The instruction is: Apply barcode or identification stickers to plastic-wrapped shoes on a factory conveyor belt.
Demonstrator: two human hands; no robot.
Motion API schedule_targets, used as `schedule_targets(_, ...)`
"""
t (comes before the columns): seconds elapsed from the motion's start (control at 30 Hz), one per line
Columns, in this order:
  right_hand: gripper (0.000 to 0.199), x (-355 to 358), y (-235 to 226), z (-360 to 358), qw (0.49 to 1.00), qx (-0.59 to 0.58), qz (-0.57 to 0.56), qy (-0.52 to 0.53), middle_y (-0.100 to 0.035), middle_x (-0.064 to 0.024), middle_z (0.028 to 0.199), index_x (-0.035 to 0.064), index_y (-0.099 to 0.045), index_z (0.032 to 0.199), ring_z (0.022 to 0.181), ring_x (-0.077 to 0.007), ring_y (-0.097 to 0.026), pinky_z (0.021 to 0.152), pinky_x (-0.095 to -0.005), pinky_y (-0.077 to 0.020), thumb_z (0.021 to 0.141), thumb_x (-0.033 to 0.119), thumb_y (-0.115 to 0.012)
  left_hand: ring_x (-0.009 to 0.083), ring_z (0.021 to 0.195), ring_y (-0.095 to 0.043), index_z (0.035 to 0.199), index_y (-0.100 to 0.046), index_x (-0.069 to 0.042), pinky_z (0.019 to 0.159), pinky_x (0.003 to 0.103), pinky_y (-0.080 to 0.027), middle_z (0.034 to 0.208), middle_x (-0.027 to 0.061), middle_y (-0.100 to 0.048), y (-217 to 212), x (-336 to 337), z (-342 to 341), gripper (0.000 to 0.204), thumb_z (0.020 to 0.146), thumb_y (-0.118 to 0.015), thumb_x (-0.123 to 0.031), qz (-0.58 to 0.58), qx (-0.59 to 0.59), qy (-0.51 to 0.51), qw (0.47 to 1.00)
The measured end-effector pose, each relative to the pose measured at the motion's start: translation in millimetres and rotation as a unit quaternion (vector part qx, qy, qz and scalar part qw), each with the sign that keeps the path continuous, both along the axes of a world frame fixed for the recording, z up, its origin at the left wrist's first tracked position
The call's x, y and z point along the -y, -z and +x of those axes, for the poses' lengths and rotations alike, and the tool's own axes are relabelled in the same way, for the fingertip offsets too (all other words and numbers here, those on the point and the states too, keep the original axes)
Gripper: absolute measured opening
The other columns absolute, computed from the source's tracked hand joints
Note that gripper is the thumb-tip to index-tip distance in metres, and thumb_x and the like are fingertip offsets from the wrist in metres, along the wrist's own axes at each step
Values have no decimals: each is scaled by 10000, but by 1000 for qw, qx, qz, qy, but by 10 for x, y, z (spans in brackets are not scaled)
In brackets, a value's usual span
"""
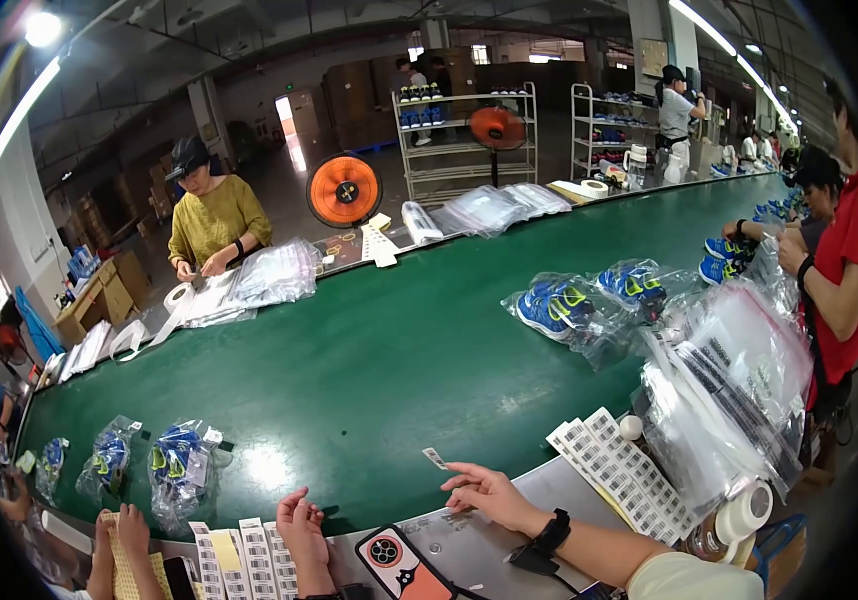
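Note:
My right hand (pixel 494 498) reaches over the near edge of the green conveyor belt (pixel 369 390). A small white barcode label (pixel 434 458) sits at the tip of its index finger. My left hand (pixel 302 525) is raised at the same edge, fingers loosely curled and apart, with nothing visible in it. Between my forearms a phone in an orange and white case (pixel 404 565) lies on the metal ledge. Sheets of barcode labels (pixel 614 470) lie beside my right forearm. More label strips (pixel 249 560) are next to my left hand.
Bagged blue shoes (pixel 554 305) lie on the belt at right, and other bagged shoes (pixel 181 465) at left. Clear plastic bags (pixel 724 390) pile up at right near a white-lidded bottle (pixel 744 510). A co-worker's hands (pixel 121 535) hold a yellow sheet. Another person (pixel 214 215) works opposite.

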State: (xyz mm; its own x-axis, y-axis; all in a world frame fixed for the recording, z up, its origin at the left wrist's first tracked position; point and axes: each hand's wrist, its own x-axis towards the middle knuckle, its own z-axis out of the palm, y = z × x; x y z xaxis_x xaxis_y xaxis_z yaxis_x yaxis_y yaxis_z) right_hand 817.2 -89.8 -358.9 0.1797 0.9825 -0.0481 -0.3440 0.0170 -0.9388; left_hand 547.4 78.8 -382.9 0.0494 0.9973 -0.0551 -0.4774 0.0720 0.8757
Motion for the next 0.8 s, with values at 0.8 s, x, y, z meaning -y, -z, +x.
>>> schedule_targets(0.8, 487, -67, -71, -43, 997, 48, -8, 64, -584, -142, 1125, -1, -378, 1376, 844, -157, -632, 750, -282, -552, 905, -4, -505, 96, 766, -554, 1051, -594, -5, 697, 242, -476, 945, 33, -593, -47, -28, 72, 148, 919, -550, -56, 30, -2, 36, 999)
